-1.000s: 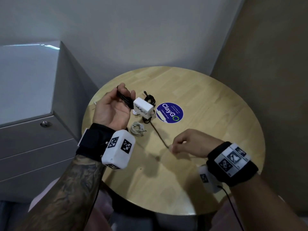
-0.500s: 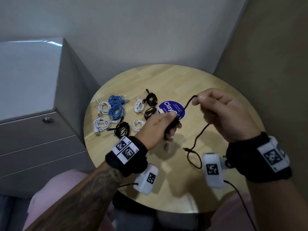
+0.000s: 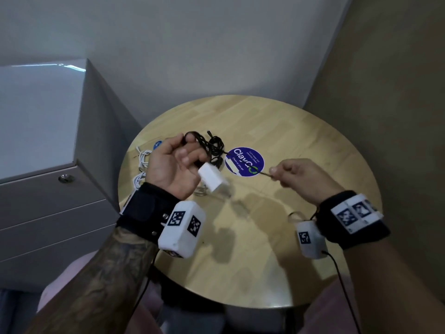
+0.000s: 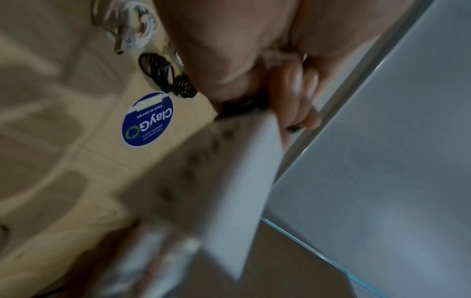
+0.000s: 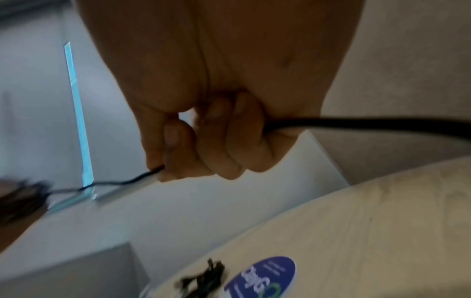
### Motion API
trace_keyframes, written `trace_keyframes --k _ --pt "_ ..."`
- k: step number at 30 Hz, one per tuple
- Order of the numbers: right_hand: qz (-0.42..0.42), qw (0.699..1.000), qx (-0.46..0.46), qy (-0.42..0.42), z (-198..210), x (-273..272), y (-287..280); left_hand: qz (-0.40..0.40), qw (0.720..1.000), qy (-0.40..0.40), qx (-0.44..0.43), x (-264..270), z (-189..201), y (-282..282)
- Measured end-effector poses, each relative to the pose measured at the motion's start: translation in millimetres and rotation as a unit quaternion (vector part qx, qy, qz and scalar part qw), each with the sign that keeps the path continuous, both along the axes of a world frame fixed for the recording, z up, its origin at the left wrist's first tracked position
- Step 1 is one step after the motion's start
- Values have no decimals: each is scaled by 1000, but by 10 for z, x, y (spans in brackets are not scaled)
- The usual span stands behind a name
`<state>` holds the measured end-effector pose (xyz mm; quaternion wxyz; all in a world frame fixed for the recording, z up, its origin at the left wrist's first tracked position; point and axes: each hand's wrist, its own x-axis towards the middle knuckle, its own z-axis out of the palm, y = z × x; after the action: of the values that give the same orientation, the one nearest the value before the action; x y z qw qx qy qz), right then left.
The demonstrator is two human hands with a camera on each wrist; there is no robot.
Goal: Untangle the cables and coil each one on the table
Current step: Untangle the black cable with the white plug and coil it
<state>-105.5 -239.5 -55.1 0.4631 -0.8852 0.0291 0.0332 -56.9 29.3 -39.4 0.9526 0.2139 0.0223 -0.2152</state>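
A black cable [image 3: 243, 162] runs taut above the round wooden table [image 3: 301, 145] between my two hands. My left hand [image 3: 185, 157], palm up at the left, grips several black loops [image 3: 199, 141] of it, and a white adapter block [image 3: 213, 180] juts from under its fingers. In the left wrist view the curled fingers [image 4: 293, 96] hold the black cable [image 4: 242, 105] above the blurred adapter [image 4: 244, 181]. My right hand [image 3: 277, 172] pinches the cable's other stretch; the right wrist view shows the thin cable [image 5: 122, 182] leaving its fingertips [image 5: 175, 153].
Coiled cables lie on the table's left part: white ones [image 3: 144, 157], a blue one [image 3: 157, 144] and a black one [image 3: 216, 143]. A blue round sticker [image 3: 244, 162] marks the middle. A grey drawer cabinet [image 3: 48, 165] stands close at the left.
My left hand has turned palm up and moved left with the loops and the adapter. My right hand has dropped lower and drawn the cable straight out to the right.
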Motion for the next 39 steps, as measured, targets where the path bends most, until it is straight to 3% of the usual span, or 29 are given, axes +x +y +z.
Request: trace_keyframes --k 4,8,11,13,16,18,19,23,25,27,31,33,35,37,39 --pt "120 988 -55 75 -99 -142 411 57 998 -21 4 82 -39 -55" --pt "178 982 -14 57 0 -289 663 96 981 -74 153 122 -233 -131" --pt "168 983 68 -24 192 -316 595 110 921 -157 339 33 -299 -217" --pt "135 980 112 -96 303 -320 537 50 865 -234 441 -99 -268 -294" --pt "63 975 92 -191 350 -266 448 -88 829 -307 460 -292 -222 -419" --pt "23 974 79 -209 301 -203 373 -147 835 -318 423 -351 -200 -473" --pt "13 975 79 -205 248 -162 328 -156 852 -303 397 -353 -192 -483" --pt "12 987 78 -139 4 -32 201 -124 959 -121 224 -221 -102 -386" --pt "27 995 58 -80 -83 -22 174 -72 991 -53 102 -111 -58 -260" --pt "57 997 50 -20 -110 -47 219 2 1000 -5 13 3 -32 -115" --pt "135 989 -17 54 -144 -128 428 117 992 14 -44 192 -63 137" --pt "164 984 -26 69 -128 -185 537 154 988 9 -22 306 -157 226" --pt "195 978 -44 56 -42 -255 636 187 978 -33 84 382 -259 241" --pt "230 971 -68 0 85 -333 708 220 945 -98 220 388 -323 175" --pt "225 968 -60 -94 250 -395 711 212 891 -172 362 293 -317 81"
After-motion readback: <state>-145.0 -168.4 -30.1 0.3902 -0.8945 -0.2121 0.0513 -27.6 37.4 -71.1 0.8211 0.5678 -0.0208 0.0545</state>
